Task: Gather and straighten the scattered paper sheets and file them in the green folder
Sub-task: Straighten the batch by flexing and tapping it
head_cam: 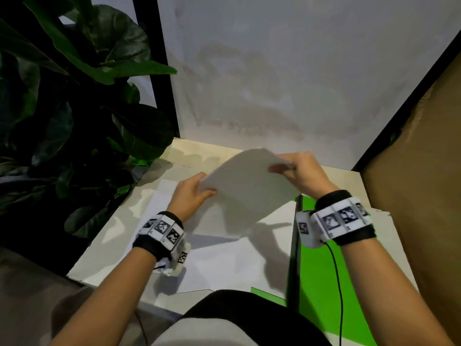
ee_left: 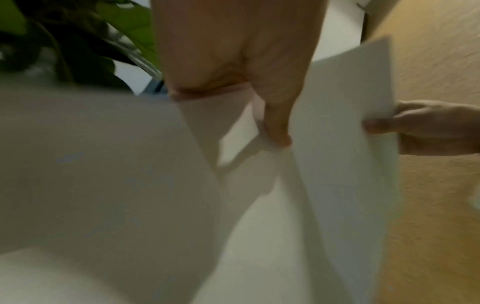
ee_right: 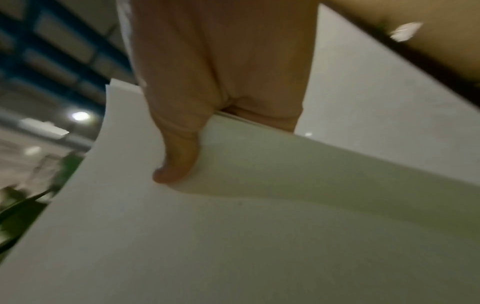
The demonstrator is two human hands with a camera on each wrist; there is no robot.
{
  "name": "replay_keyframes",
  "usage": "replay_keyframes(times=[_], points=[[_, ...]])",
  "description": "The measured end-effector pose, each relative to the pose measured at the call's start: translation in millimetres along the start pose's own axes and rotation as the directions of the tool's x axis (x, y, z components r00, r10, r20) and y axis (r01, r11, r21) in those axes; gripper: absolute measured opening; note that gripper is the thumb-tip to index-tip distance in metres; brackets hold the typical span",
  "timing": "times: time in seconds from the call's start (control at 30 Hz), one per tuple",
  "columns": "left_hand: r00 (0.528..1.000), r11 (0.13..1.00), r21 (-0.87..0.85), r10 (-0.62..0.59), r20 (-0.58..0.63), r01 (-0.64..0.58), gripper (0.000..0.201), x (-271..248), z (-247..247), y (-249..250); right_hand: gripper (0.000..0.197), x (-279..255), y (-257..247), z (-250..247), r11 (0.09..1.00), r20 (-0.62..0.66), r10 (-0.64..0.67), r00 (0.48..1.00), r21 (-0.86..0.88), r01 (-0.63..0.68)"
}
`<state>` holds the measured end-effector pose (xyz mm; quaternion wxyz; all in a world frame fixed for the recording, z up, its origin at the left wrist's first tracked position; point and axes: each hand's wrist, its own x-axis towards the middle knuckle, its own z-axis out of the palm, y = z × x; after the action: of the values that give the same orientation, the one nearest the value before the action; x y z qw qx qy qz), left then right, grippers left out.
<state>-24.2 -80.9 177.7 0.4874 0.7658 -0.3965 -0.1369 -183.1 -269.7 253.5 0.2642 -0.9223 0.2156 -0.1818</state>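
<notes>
Both hands hold a stack of white paper sheets [head_cam: 247, 186] tilted in the air above the table. My left hand [head_cam: 192, 193] grips its left edge, thumb on top. My right hand [head_cam: 296, 171] pinches its far right corner. The left wrist view shows the sheets [ee_left: 342, 127] with my thumb [ee_left: 275, 123] on them and the right hand [ee_left: 420, 127] at the other edge. In the right wrist view my thumb [ee_right: 176, 156] presses on the stack [ee_right: 233, 226]. More white sheets [head_cam: 224, 255] lie on the table below. The green folder [head_cam: 321, 270] lies open at the right.
A large dark-leaved plant [head_cam: 74, 108] stands at the left of the pale table [head_cam: 104, 250]. A white wall [head_cam: 287, 71] rises behind. A brown cardboard panel [head_cam: 419, 196] stands at the right, close to the folder.
</notes>
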Motion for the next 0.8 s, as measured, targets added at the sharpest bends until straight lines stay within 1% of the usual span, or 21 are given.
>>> replay_keyframes(times=[0.03, 0.07, 0.1, 0.13, 0.17, 0.2, 0.23, 0.27, 0.3, 0.33, 0.4, 0.43, 0.47, 0.5, 0.53, 0.57, 0.6, 0.67, 0.73, 0.8], points=[[0.998, 0.998, 0.024, -0.054, 0.037, 0.053, 0.017, -1.0, -9.4, -10.0, 0.015, -2.6, 11.8, -7.4, 0.994, -0.031, 0.041, 0.999, 0.104, -0.038], [0.993, 0.995, 0.006, -0.101, 0.052, 0.101, 0.014, -1.2, -18.5, -16.9, 0.016, -4.8, 23.6, -13.6, 0.98, -0.055, 0.093, 0.994, 0.182, -0.081], [0.99, 0.99, -0.03, -0.136, 0.043, 0.137, 0.013, -2.1, -26.7, -23.4, 0.015, -7.7, 35.0, -17.4, 0.959, -0.069, 0.15, 0.986, 0.254, -0.128], [0.987, 0.982, -0.098, -0.158, 0.015, 0.159, 0.013, -3.8, -33.2, -27.3, 0.015, -11.4, 44.7, -18.7, 0.931, -0.078, 0.199, 0.977, 0.326, -0.164], [0.983, 0.96, -0.22, -0.184, -0.016, 0.176, 0.015, -4.9, -37.2, -29.7, 0.016, -14.4, 53.1, -16.4, 0.898, -0.085, 0.246, 0.966, 0.396, -0.194], [0.976, 0.908, -0.376, -0.214, -0.035, 0.186, 0.022, -6.7, -38.1, -28.2, 0.017, -17.8, 59.9, -11.1, 0.864, -0.089, 0.282, 0.955, 0.455, -0.213], [0.967, 0.841, -0.504, -0.252, -0.041, 0.198, 0.035, -6.9, -35.7, -28.8, 0.019, -20.5, 64.1, -3.1, 0.832, -0.094, 0.318, 0.943, 0.505, -0.23], [0.959, 0.782, -0.587, -0.282, -0.034, 0.209, 0.047, -7.3, -30.3, -29.5, 0.02, -23.6, 65.4, 5.9, 0.799, -0.1, 0.345, 0.933, 0.553, -0.236], [0.949, 0.753, -0.619, -0.314, -0.038, 0.225, 0.053, -8.3, -22.4, -30.2, 0.02, -26.7, 65.3, 16.0, 0.763, -0.111, 0.365, 0.924, 0.605, -0.229], [0.935, 0.738, -0.631, -0.35, -0.055, 0.239, 0.056, -10.0, -14.6, -29.2, 0.02, -30.2, 64.8, 26.6, 0.727, -0.125, 0.383, 0.915, 0.652, -0.215], [0.886, 0.737, -0.624, -0.439, -0.152, 0.258, 0.056, -13.5, -3.0, -27.9, 0.019, -39.5, 63.8, 47.7, 0.655, -0.145, 0.426, 0.893, 0.73, -0.194], [0.862, 0.742, -0.617, -0.467, -0.196, 0.261, 0.053, -14.9, 1.2, -29.4, 0.024, -45.1, 64.5, 57.8, 0.622, -0.147, 0.447, 0.882, 0.76, -0.189], [0.849, 0.748, -0.605, -0.483, -0.213, 0.274, 0.051, -17.2, 4.4, -31.0, 0.029, -50.9, 67.0, 68.0, 0.595, -0.14, 0.462, 0.876, 0.781, -0.189], [0.851, 0.76, -0.582, -0.483, -0.206, 0.291, 0.047, -20.3, 7.2, -32.1, 0.033, -56.5, 69.5, 78.1, 0.571, -0.121, 0.476, 0.871, 0.796, -0.201], [0.866, 0.779, -0.547, -0.466, -0.181, 0.305, 0.04, -24.8, 9.9, -33.2, 0.034, -62.0, 72.3, 87.8, 0.555, -0.093, 0.488, 0.868, 0.8, -0.227], [0.875, 0.793, -0.514, -0.46, -0.152, 0.327, 0.034, -29.0, 12.8, -36.0, 0.032, -66.0, 75.7, 97.0, 0.542, -0.062, 0.495, 0.866, 0.801, -0.253], [0.867, 0.788, -0.499, -0.481, -0.131, 0.362, 0.034, -32.9, 16.2, -39.3, 0.03, -69.1, 79.7, 105.0, 0.533, -0.031, 0.502, 0.865, 0.798, -0.28], [0.818, 0.745, -0.51, -0.561, -0.13, 0.43, 0.044, -37.8, 22.3, -46.7, 0.024, -70.8, 85.0, 116.7, 0.544, -0.002, 0.517, 0.856, 0.773, -0.327], [0.791, 0.728, -0.523, -0.592, -0.153, 0.444, 0.052, -38.8, 26.0, -49.7, 0.019, -68.6, 87.4, 121.7, 0.556, -0.005, 0.535, 0.845, 0.755, -0.347], [0.782, 0.733, -0.528, -0.594, -0.187, 0.43, 0.052, -37.0, 26.1, -48.9, 0.025, -63.6, 86.4, 119.6, 0.554, -0.024, 0.543, 0.84, 0.761, -0.336]])
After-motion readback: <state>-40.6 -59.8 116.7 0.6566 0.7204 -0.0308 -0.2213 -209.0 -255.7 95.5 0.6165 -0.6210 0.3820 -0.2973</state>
